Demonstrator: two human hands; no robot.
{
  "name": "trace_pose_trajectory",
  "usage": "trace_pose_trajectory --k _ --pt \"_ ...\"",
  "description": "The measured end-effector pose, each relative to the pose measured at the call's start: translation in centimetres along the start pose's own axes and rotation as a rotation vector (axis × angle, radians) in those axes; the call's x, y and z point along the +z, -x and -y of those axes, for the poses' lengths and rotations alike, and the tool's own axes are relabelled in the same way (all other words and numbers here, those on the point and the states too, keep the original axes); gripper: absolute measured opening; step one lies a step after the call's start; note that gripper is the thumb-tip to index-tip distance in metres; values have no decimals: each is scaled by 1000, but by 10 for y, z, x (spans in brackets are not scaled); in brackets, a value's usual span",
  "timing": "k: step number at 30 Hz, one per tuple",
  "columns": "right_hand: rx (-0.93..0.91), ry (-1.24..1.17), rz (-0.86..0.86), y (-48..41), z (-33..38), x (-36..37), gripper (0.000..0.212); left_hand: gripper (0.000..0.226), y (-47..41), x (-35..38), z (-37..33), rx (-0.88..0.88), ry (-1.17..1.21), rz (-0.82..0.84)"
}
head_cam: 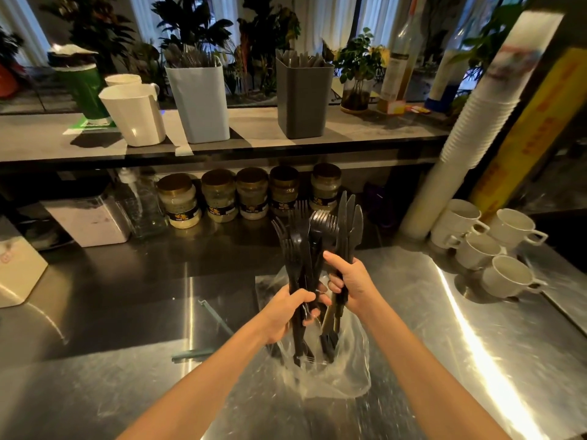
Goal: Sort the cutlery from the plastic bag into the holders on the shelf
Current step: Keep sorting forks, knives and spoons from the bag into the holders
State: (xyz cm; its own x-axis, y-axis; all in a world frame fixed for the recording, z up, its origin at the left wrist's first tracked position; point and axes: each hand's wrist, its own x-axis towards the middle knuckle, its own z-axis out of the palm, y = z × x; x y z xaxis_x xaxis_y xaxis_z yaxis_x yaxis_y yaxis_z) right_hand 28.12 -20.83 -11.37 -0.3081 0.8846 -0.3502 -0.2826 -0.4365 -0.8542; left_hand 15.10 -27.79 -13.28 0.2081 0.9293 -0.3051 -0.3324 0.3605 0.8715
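Our hands over the bag, the shelf behind

We hold the forks (295, 242) upright in our left hand (286, 309) and the knives (349, 223) in our right hand (352, 287), side by side, their lower ends reaching into the plastic bag (343, 376) on the table (127, 312) just before us. Behind the table runs the shelf (47, 138). On it stand the left holder (133, 115), the middle holder (200, 103) and the right holder (303, 100), the last two with cutlery in them. Under the shelf a row of jars (251, 195) lines the back of the table. At the right sit the mugs (508, 236), with a stack of cups (470, 131) leaning just left of them.
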Motion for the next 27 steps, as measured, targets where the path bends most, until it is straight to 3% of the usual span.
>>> trace_pose_trajectory --k 5,8,15,20,24,27 --pt "-54 -36 -81 -1 1 -4 7 30 -4 -1 4 2 111 -108" --pt "-36 -53 -135 -1 2 -7 9 26 -4 -2 4 37 197 -159" --pt "-21 -38 -121 -2 -3 -9 5 24 -3 -1 6 25 4 -209" --pt "-5 -167 -37 -3 -6 -11 5 21 -2 6 5 3 128 -194" --pt "65 -304 164 -1 -8 -14 31 30 2 8 0 -40 138 -86" --pt "88 -362 237 0 -7 -17 31 26 4 8 -3 -35 128 -21"
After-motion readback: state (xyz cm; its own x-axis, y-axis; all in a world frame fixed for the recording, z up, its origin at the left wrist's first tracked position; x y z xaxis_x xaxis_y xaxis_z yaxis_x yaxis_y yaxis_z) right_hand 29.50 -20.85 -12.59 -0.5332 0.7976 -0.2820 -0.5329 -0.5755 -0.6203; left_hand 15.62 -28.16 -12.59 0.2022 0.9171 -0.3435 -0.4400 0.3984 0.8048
